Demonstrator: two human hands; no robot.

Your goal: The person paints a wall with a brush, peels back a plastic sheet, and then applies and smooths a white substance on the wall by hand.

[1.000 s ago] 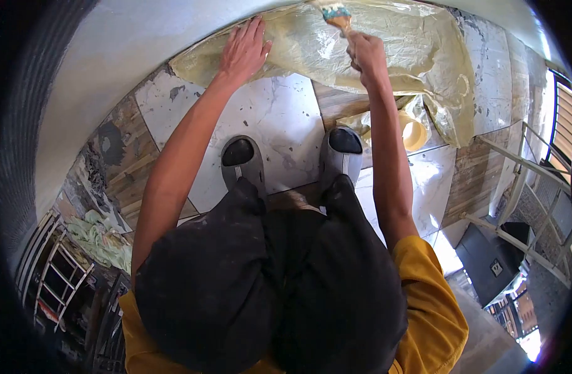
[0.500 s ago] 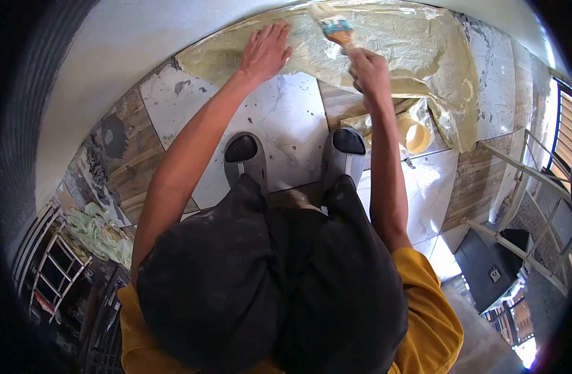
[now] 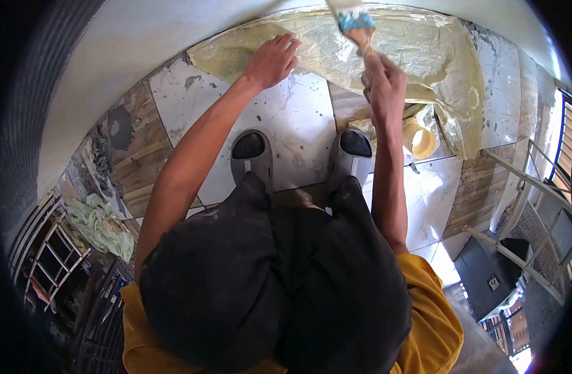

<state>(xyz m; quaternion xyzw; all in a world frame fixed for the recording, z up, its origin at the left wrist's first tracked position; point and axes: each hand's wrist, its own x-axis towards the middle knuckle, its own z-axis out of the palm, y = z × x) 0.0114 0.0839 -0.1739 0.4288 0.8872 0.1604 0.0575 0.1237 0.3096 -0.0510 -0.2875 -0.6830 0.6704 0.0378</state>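
Head view: left hand [image 3: 273, 59], fingers spread, presses the plastic sheet [image 3: 423, 43] flat on the floor [image 3: 286, 124] along its wall edge; right hand [image 3: 382, 78], closed around the paintbrush [image 3: 356, 25], lifts it above the sheet. Brushing seems underway; any further stroke needs the sheet pinned.

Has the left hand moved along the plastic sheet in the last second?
Yes. The left hand has slid rightward along the plastic sheet, away from its left end and toward the wood-look tile strip.

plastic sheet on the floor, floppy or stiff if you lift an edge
Probably floppy: the plastic sheet lies creased and bunched along its right side. Likely light and apt to slide, since the left hand lies flat on it.
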